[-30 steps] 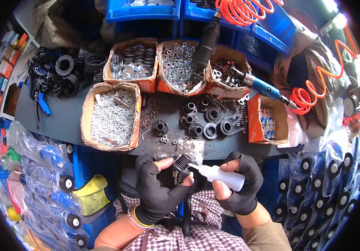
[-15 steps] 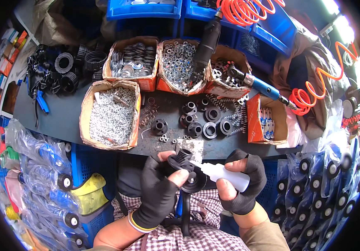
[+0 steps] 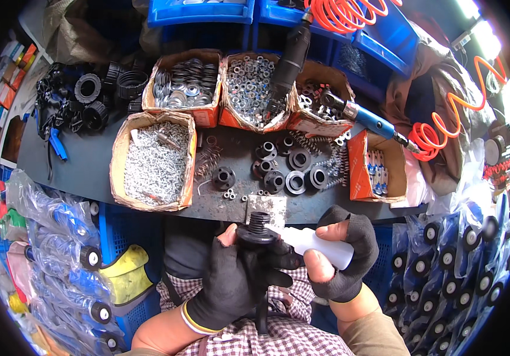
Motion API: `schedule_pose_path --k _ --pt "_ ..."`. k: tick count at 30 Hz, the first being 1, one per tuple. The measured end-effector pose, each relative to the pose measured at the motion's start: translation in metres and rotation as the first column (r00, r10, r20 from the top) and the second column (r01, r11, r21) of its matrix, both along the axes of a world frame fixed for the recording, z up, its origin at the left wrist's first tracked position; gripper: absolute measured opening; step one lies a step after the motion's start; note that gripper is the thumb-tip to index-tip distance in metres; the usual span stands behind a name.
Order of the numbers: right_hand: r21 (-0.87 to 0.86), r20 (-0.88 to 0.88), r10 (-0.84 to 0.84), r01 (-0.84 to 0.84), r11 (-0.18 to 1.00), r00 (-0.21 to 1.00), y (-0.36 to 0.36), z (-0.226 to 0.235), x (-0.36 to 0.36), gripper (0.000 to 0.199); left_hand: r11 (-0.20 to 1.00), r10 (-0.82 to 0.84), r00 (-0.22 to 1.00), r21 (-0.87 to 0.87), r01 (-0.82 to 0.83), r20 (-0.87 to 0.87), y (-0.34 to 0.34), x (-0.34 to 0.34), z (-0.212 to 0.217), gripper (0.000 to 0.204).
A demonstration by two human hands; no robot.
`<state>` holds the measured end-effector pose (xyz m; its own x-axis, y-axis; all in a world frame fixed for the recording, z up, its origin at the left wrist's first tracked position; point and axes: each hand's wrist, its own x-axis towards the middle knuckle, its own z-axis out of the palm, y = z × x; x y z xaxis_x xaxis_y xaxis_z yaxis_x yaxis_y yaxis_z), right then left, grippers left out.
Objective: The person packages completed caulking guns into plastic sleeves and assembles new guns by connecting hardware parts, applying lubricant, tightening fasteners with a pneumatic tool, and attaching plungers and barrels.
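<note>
Black threaded part [image 3: 257, 228] now lifted slightly, gripped upright by left hand [image 3: 237, 276]; white squeeze bottle [image 3: 314, 244], clenched in right hand [image 3: 341, 255], brought nozzle-first against thread since half second ago. Application judged under way. On bench [image 3: 65, 163]: cardboard box of screws [image 3: 154, 160], box of washers [image 3: 185, 83], box of nuts [image 3: 249, 89].

The left hand [image 3: 234, 282] hides the black threaded part's [image 3: 257, 228] lower body.

dark workbench [image 3: 77, 166] | cardboard boxes of screws [image 3: 153, 160], washers [image 3: 183, 86], nuts [image 3: 249, 89] | loose black bushings [image 3: 287, 172]
</note>
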<state>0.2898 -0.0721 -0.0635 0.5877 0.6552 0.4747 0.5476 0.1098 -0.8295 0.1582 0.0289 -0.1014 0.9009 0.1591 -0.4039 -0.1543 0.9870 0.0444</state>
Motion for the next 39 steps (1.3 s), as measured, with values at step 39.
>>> schedule_pose_path --k 39 --pt "0.047 0.061 0.006 -0.009 0.999 0.998 -0.016 0.000 -0.004 0.028 -0.668 0.351 0.843 0.740 -0.081 0.409 0.013 0.008 0.007 0.039"
